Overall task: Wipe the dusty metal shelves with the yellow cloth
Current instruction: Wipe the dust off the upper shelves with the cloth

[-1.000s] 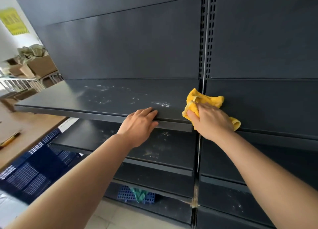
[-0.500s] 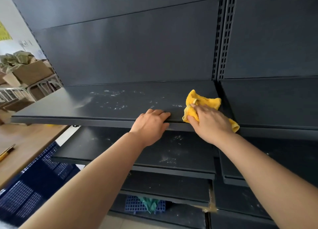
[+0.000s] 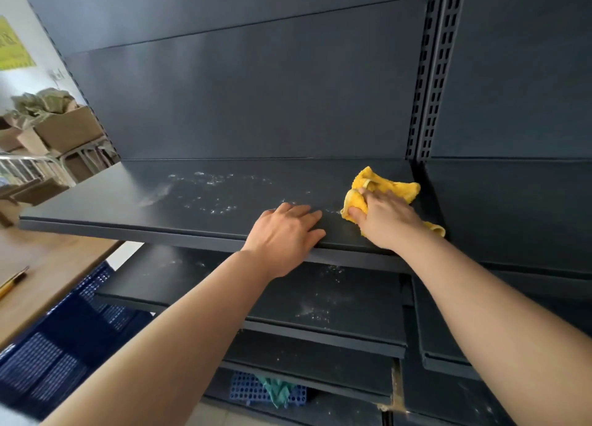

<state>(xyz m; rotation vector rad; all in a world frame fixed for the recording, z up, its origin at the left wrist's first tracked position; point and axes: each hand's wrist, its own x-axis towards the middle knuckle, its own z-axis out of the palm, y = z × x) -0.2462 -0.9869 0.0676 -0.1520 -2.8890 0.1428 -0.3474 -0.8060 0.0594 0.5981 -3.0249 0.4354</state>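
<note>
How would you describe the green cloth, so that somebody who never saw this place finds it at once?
Look at the dark metal shelving and go down to its lowest level. There a green cloth lies on a blue plastic grid. Unlike the yellow cloth held by the right hand above, nobody touches it.

White wall (image 3: pixel 30 84) with yellow paper sign (image 3: pixel 12 48), brown cardboard boxes (image 3: pixel 71 131), light wooden bench (image 3: pixel 54 265), blue perforated plastic crate (image 3: pixel 64 345)

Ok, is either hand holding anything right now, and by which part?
The right hand grips the crumpled yellow cloth by its bunched middle. The left hand holds nothing, resting flat on the dark metal shelf.
</note>
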